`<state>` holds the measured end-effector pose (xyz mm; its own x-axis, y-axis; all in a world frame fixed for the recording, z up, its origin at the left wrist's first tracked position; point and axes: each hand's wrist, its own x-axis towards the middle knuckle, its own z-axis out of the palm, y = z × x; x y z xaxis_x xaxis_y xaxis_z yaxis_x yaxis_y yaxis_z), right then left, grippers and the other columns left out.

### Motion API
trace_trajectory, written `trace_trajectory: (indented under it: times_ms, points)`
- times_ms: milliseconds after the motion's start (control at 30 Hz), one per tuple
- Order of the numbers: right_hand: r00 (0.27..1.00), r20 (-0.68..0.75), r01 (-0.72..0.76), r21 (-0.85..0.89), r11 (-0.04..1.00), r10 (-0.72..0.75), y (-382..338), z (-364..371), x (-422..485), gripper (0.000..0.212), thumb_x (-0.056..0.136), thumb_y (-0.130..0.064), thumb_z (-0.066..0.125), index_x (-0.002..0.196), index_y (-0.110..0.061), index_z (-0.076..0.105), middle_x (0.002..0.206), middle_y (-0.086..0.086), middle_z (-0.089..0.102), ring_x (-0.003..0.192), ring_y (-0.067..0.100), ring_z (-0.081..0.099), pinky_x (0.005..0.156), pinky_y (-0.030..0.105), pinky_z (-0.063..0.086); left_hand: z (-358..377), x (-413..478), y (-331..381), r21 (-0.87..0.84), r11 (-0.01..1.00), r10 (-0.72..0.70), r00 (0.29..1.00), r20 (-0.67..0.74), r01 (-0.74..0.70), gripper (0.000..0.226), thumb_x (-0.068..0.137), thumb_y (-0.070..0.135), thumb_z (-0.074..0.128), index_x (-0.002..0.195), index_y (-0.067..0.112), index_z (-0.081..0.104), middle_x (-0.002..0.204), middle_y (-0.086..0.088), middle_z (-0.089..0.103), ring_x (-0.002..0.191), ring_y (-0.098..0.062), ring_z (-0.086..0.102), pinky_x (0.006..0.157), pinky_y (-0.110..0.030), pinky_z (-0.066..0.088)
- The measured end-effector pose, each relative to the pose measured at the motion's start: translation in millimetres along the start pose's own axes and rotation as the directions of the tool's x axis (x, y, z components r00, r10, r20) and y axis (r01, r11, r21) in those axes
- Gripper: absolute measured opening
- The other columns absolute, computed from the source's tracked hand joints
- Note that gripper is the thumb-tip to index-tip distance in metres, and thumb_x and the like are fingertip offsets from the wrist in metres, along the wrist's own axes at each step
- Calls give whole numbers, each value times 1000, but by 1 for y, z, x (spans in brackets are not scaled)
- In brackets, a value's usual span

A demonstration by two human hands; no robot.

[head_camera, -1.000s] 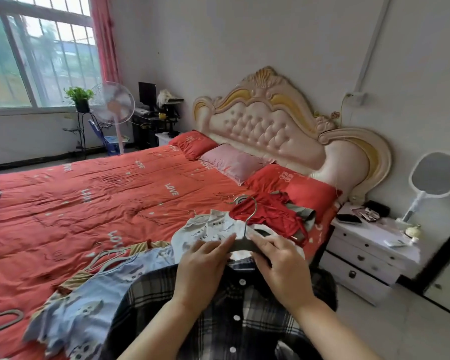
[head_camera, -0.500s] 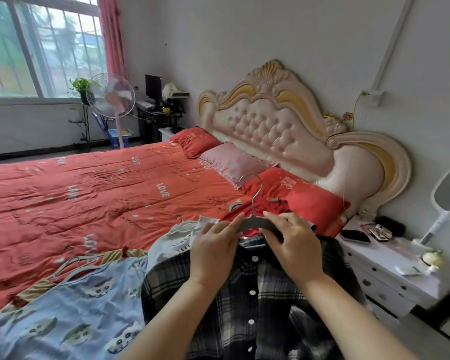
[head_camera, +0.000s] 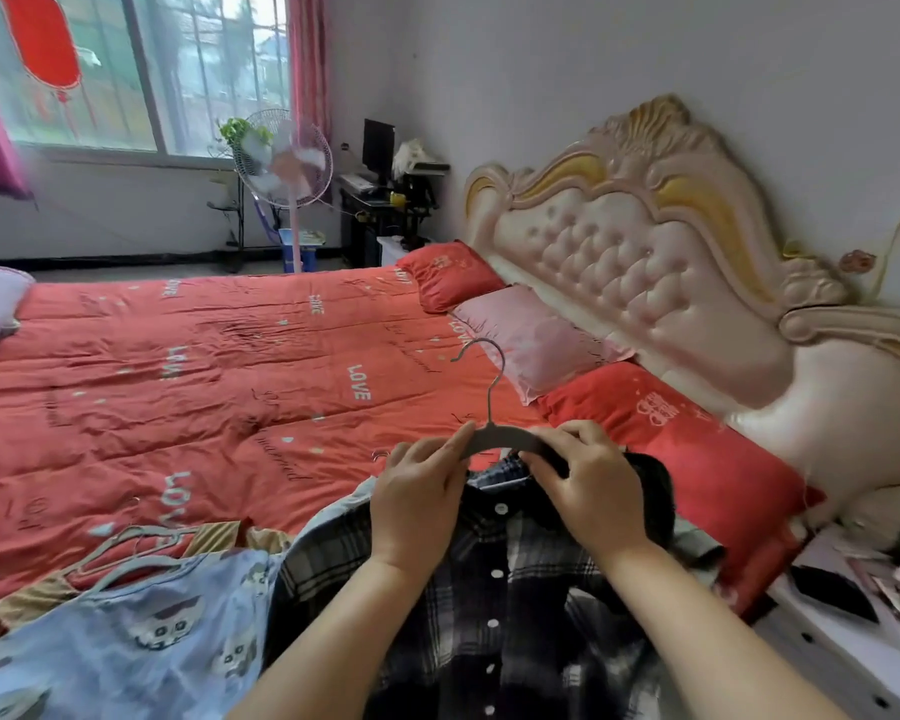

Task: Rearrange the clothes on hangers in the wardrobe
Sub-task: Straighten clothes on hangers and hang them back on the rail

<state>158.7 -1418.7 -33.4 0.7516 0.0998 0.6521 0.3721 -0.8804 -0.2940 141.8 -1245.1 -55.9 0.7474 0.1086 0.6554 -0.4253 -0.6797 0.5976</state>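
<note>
Both hands, the left hand [head_camera: 421, 491] and the right hand [head_camera: 588, 485], are pinching the thin grey hanger [head_camera: 494, 439] inside the dark checked shirt [head_camera: 494, 605], holding it above the wrinkled red quilt [head_camera: 204, 397]

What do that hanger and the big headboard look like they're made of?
Hanger: thin shiny silver hook looks like metal wire; the matte grey shoulder bar could be plastic or flocked coating. Headboard: glossy pink button-tufted padding, probably leather or faux leather, in a carved cream-and-gold frame, material unclear.
</note>
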Motion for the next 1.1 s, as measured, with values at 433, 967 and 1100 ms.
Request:
trace_trajectory:
  times_ms: [433, 967, 1100]
  points:
    - [957, 282, 22, 152, 988, -65, 73, 187, 93, 28, 73, -22, 78, 101, -19, 72, 83, 1, 61, 74, 24, 61, 60, 32, 48, 105, 68, -134, 204, 931, -318, 947, 51, 302, 43, 86, 14, 63, 126, 29, 56, 103, -1, 67, 97, -25, 55, 83, -32, 43]
    - [650, 760, -92, 88, 992, -7, 166, 508, 84, 48, 89, -45, 52, 135, -34, 45, 124, -4, 51, 118, 18, 45, 99, 35, 34, 270, 58, -381, 653, 616, -714, 663, 225, 442, 55, 95, 34, 46, 145, 33, 24, 146, 2, 37, 132, -19, 33, 101, -35, 30]
    - [400, 916, 90, -4, 996, -32, 188, 551, 35, 61, 94, -53, 34, 147, -36, 11, 156, -2, 9, 143, 25, 3, 113, 48, 6, 295, 4, -418, 802, 482, -861, 362, 358, 354, 73, 92, 50, 44, 147, 35, -1, 157, -3, -1, 143, -28, 1, 114, -47, 8]
